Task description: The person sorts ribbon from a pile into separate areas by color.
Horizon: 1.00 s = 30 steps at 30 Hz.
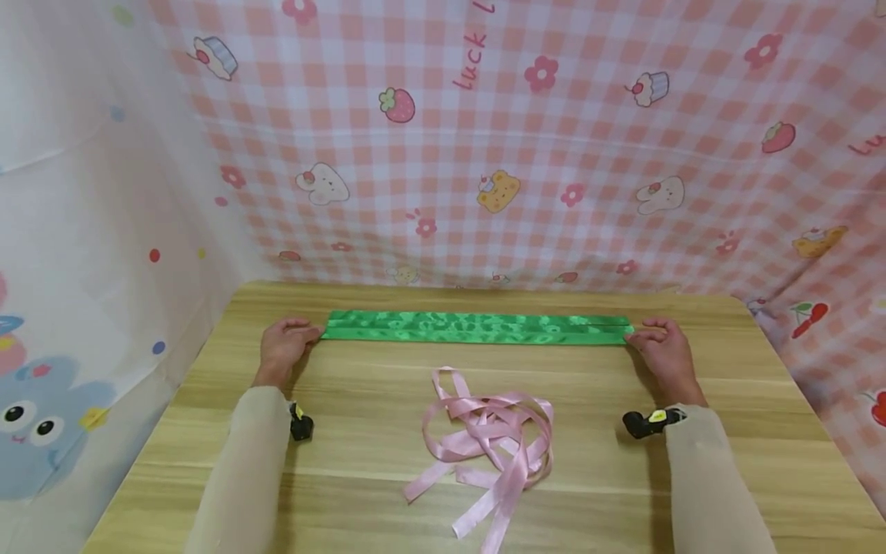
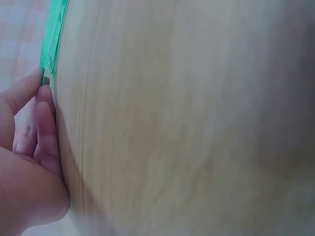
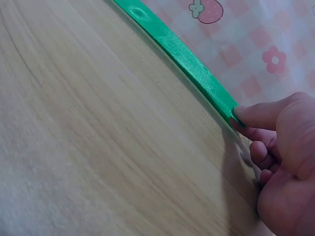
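A long, shiny green fabric strip (image 1: 477,328) with a mottled pattern is stretched straight across the back of the table, with a lengthwise fold line showing. At its left end my left hand (image 1: 284,350) pinches the near corner. In the left wrist view, thumb and fingertips meet on the end of the green fabric, the other fingers loosely bent. My right hand (image 1: 666,354) pinches the opposite end. The right wrist view shows that thumb (image 3: 261,112) on top of the strip and a finger beneath it. Nearer the front lies a loose heap of pink satin ribbon (image 1: 484,438).
The wood-grain table (image 1: 581,500) has a pink checked cloth (image 1: 443,154) hanging behind it. A white printed cloth (image 1: 90,192) hangs on the left. Small black cameras are worn at both wrists, just above the tabletop.
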### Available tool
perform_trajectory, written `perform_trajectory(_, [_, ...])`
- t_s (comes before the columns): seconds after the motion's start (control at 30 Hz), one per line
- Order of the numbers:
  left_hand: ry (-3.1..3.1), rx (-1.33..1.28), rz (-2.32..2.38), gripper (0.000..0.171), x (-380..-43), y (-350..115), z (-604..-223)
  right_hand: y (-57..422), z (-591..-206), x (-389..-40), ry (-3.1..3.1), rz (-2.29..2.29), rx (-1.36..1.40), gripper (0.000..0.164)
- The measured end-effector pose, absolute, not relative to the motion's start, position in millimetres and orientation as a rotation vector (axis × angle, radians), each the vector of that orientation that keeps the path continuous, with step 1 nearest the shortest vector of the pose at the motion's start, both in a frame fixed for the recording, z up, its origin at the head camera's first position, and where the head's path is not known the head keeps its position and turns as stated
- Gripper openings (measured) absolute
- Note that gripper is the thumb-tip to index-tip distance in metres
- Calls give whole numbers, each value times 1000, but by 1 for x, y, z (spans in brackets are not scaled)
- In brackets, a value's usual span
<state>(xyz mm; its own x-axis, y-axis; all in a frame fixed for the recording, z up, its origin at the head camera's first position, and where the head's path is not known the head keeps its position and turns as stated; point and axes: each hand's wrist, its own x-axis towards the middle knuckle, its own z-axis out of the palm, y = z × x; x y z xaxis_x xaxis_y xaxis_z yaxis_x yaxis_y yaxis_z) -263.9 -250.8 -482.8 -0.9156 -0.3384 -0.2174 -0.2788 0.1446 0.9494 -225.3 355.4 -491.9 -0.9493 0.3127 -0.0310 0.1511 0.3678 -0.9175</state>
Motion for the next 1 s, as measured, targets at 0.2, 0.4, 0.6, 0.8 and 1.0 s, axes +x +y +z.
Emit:
perform_trajectory(0.2, [-2317,653,-1935,39,-262,-248,-481,352,-491,-227,-2473,1582,-484,44])
perform_trajectory(0.4, [-2378,654,-1904,43,-261,-248,-482,350,-489,-226,-2476,1556,-565,44])
perform_trajectory(0.6, [-2427,647,-1858,44,-259,-248,-480,350,-490,-227,-2482,1525,-567,44])
perform_trajectory(0.8, [-2457,648,-1848,45,-259,-249,-479,350,-491,-228,-2458,1554,-594,42])
perform_trajectory(1.0, [-2457,546,-1941,54,-259,-256,-477,348,-490,-228,-2445,1557,-618,43])
